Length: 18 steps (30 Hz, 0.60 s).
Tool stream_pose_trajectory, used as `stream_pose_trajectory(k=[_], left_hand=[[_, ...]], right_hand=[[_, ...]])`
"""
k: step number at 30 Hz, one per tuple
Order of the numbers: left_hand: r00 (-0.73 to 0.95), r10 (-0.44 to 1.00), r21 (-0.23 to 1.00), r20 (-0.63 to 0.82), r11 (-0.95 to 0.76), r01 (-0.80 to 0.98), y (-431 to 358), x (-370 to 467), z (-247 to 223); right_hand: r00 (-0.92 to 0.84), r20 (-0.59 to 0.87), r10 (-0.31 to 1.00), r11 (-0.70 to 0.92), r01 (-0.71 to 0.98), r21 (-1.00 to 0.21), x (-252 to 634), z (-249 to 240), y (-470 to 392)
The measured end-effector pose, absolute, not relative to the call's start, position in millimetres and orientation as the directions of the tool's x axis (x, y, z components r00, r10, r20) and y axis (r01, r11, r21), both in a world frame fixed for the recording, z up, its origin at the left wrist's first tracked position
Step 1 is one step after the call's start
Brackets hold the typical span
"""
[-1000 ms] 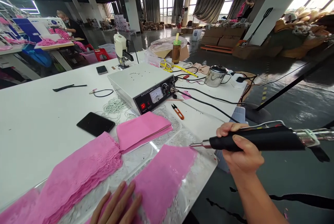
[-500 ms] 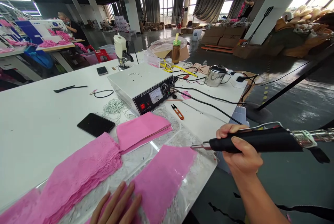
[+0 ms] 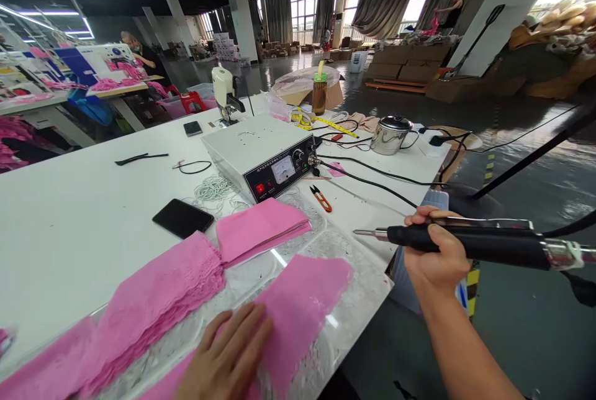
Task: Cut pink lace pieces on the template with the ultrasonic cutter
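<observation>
The worker's left hand (image 3: 230, 350) lies palm-down on a pink fabric piece (image 3: 305, 294) near the corner of a white table (image 3: 69, 213). Well apart from it, the right hand (image 3: 440, 251) wraps around a black handheld tool (image 3: 503, 247), its metal tip (image 3: 365, 233) off the fabric. Beyond, I see orange thread snips (image 3: 322, 200), a metered control box (image 3: 258, 145) and, farther off, a person (image 3: 151, 61) behind a sewing machine (image 3: 88, 63).

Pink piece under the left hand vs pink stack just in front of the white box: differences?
Thickness: the piece lies thin and flat, seemingly one layer; the stack shows several layers along its edge.
Contact: the left hand rests on the piece; neither of the hands touches the stack.
Place: the piece is nearer the person, the stack nearer the box.
Shared: both are pink.
</observation>
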<state>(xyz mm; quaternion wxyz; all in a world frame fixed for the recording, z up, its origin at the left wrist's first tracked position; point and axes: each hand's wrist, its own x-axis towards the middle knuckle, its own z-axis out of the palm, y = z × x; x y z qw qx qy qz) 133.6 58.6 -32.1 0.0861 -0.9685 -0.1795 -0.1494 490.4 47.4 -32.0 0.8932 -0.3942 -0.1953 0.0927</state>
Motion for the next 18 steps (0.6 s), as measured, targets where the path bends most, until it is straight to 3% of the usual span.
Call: stream_pose_trajectory(k=[3,5,6,14,18], left_hand=[[0.915,0.353,0.076,0.197,-0.936,0.344,71.5,188.0,-14.8],[0.927,0.371,0.209,-0.054,-0.904,0.374,84.3,230.1,-8.1],[0.930,0.356,0.231,-0.089,-0.901,0.367,91.1,250.5,-6.0],[0.918,0.293,0.396,-0.269,-0.835,0.382,120.3,346.1,-9.5],[0.926,0.268,0.537,-0.266,-0.756,0.373,124.6,331.1,7.1]], right_hand=[[0.922,0.256,0.289,0.657,0.004,-0.754,494.4,-38.8,53.6],[0.927,0.240,0.288,0.642,-0.001,-0.767,494.1,-41.3,53.4],[0.929,0.230,0.290,0.632,-0.005,-0.775,493.4,-41.8,51.9],[0.928,0.093,0.362,0.465,-0.093,-0.881,488.9,-38.9,26.2],[0.869,0.150,0.471,0.262,0.025,-0.965,492.7,-47.8,8.1]])
